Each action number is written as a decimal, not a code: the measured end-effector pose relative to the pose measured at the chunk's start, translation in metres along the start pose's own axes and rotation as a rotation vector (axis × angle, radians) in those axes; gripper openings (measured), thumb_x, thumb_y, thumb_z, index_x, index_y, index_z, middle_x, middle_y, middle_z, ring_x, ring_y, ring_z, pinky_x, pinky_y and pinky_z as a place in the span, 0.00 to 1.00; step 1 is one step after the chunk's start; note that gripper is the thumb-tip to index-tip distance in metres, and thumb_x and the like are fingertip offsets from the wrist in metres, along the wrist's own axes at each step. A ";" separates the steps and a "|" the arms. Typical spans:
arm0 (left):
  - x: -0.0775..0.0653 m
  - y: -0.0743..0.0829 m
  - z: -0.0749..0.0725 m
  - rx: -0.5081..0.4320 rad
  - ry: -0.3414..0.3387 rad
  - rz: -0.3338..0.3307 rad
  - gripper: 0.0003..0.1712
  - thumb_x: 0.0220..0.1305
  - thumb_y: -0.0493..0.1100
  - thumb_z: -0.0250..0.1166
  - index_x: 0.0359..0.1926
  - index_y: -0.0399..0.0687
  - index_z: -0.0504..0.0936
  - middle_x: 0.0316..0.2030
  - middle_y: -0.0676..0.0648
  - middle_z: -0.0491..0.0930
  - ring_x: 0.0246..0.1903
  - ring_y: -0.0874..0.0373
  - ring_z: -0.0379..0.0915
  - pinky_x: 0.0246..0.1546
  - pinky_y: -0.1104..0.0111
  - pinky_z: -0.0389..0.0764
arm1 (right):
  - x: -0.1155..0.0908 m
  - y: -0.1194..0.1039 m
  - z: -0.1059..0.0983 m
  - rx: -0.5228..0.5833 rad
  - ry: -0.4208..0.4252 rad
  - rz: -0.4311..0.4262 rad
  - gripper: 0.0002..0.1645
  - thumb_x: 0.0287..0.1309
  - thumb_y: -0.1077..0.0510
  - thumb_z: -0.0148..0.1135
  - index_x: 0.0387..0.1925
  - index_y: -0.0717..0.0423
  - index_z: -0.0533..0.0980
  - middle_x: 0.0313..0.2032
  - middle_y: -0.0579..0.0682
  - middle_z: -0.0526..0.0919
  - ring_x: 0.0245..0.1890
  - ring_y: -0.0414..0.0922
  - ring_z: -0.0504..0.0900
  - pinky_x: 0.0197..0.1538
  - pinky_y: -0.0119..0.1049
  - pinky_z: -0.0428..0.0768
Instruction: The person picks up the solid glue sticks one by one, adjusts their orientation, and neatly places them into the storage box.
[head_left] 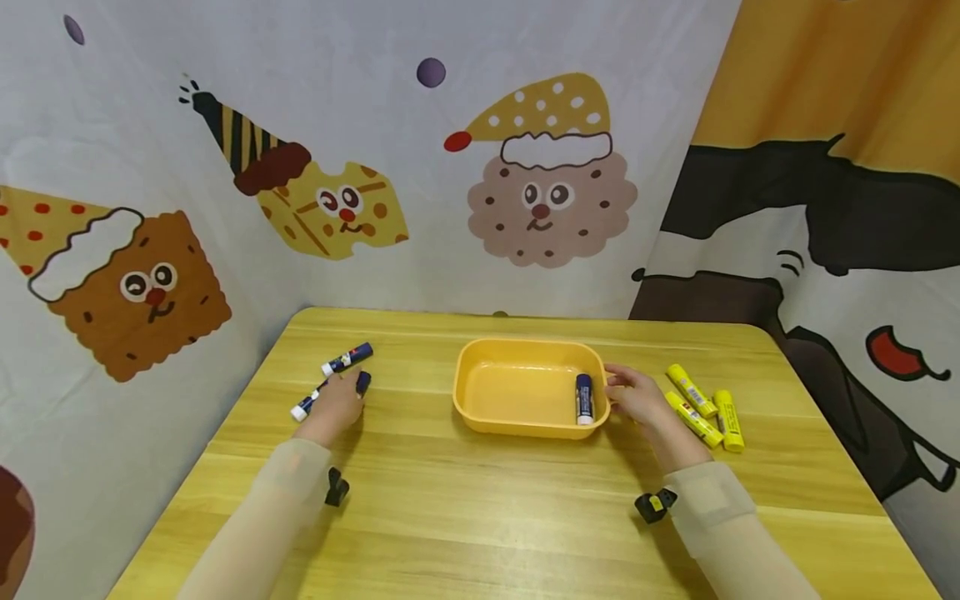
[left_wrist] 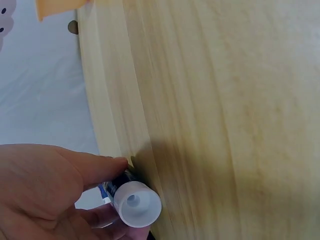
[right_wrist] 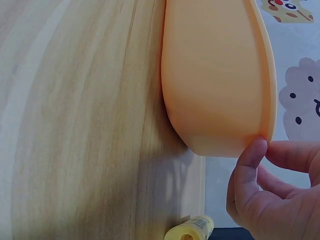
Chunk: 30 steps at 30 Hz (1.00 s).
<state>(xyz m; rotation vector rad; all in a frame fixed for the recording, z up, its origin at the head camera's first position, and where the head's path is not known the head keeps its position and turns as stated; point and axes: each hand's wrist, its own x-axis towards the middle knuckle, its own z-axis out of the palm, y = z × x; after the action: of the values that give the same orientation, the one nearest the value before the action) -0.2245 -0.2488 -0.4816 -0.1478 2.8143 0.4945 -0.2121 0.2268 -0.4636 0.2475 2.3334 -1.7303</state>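
Observation:
My left hand (head_left: 339,406), at the left of the table, grips a dark blue glue stick (left_wrist: 138,205) with a white end between thumb and fingers; the hand covers its middle in the head view. Just beyond it lies a second blue glue stick (head_left: 347,358). At the centre stands an orange-yellow plastic tray (head_left: 480,429) with one blue glue stick (head_left: 584,398) inside, against its right end. My right hand (head_left: 637,395) pinches the tray's right rim, as the right wrist view also shows.
Three yellow glue sticks (head_left: 692,390) lie close together on the table (head_left: 480,517), right of my right hand. Behind the table's far edge hangs a cloth (head_left: 435,275) printed with cartoon biscuits.

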 end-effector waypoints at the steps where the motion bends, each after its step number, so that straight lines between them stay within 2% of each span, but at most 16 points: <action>1: 0.000 0.000 0.000 -0.005 -0.003 0.002 0.35 0.69 0.39 0.53 0.73 0.42 0.50 0.64 0.21 0.51 0.59 0.26 0.58 0.53 0.42 0.69 | 0.000 0.000 0.000 -0.003 -0.001 0.003 0.30 0.64 0.67 0.49 0.67 0.65 0.60 0.46 0.56 0.68 0.34 0.38 0.72 0.38 0.33 0.79; 8: 0.000 0.004 -0.004 -0.029 0.044 0.042 0.35 0.68 0.39 0.53 0.72 0.41 0.52 0.64 0.23 0.56 0.61 0.29 0.57 0.56 0.43 0.67 | 0.002 0.002 0.000 -0.010 -0.004 -0.006 0.30 0.64 0.67 0.50 0.67 0.65 0.60 0.47 0.57 0.68 0.35 0.39 0.72 0.37 0.32 0.79; 10: 0.001 0.007 -0.006 -0.059 0.060 0.052 0.36 0.67 0.40 0.55 0.72 0.42 0.52 0.63 0.24 0.58 0.56 0.32 0.65 0.51 0.46 0.72 | 0.002 0.002 0.000 -0.009 -0.002 -0.005 0.30 0.64 0.67 0.50 0.67 0.65 0.60 0.46 0.57 0.68 0.35 0.39 0.72 0.36 0.32 0.79; 13: 0.003 0.012 -0.010 -0.122 0.078 0.074 0.38 0.66 0.41 0.57 0.73 0.44 0.51 0.58 0.26 0.66 0.41 0.40 0.75 0.36 0.55 0.76 | 0.001 0.002 -0.001 0.001 -0.001 0.000 0.30 0.64 0.67 0.50 0.67 0.65 0.60 0.47 0.57 0.68 0.34 0.39 0.72 0.36 0.32 0.79; 15: 0.003 0.017 -0.013 -0.186 0.086 0.082 0.39 0.66 0.42 0.58 0.73 0.47 0.51 0.54 0.29 0.71 0.33 0.47 0.74 0.29 0.61 0.74 | 0.001 0.002 0.000 0.004 -0.002 -0.001 0.30 0.64 0.68 0.50 0.67 0.65 0.60 0.47 0.57 0.68 0.34 0.39 0.72 0.36 0.31 0.79; 17: 0.003 0.020 -0.015 -0.260 0.087 0.080 0.39 0.66 0.43 0.59 0.73 0.50 0.51 0.50 0.33 0.73 0.30 0.50 0.72 0.25 0.65 0.72 | 0.001 0.002 0.000 0.003 -0.002 0.002 0.30 0.64 0.68 0.50 0.67 0.65 0.60 0.47 0.57 0.68 0.34 0.39 0.72 0.36 0.31 0.79; 22: 0.003 0.030 -0.019 -0.440 0.086 0.071 0.39 0.66 0.47 0.59 0.73 0.54 0.52 0.49 0.37 0.71 0.33 0.52 0.71 0.26 0.67 0.73 | 0.001 -0.001 0.000 -0.006 0.002 0.005 0.30 0.64 0.67 0.50 0.67 0.64 0.60 0.47 0.57 0.68 0.35 0.39 0.72 0.37 0.32 0.79; 26: 0.002 0.042 -0.023 -0.562 0.081 0.088 0.39 0.66 0.47 0.60 0.73 0.56 0.53 0.47 0.38 0.69 0.35 0.52 0.71 0.33 0.60 0.80 | 0.000 -0.002 0.000 -0.011 0.002 0.007 0.30 0.64 0.67 0.50 0.67 0.65 0.60 0.46 0.56 0.69 0.35 0.39 0.72 0.38 0.34 0.80; 30: -0.001 0.056 -0.025 -0.665 0.067 0.095 0.39 0.65 0.45 0.61 0.73 0.57 0.53 0.45 0.38 0.70 0.35 0.52 0.73 0.40 0.53 0.82 | -0.001 -0.001 0.001 -0.016 0.001 0.015 0.30 0.64 0.66 0.51 0.67 0.64 0.60 0.47 0.56 0.69 0.36 0.40 0.72 0.39 0.35 0.80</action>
<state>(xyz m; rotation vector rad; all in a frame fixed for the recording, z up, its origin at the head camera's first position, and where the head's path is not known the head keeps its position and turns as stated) -0.2383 -0.2051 -0.4407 -0.1615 2.6101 1.4518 -0.2116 0.2258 -0.4623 0.2628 2.3393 -1.7046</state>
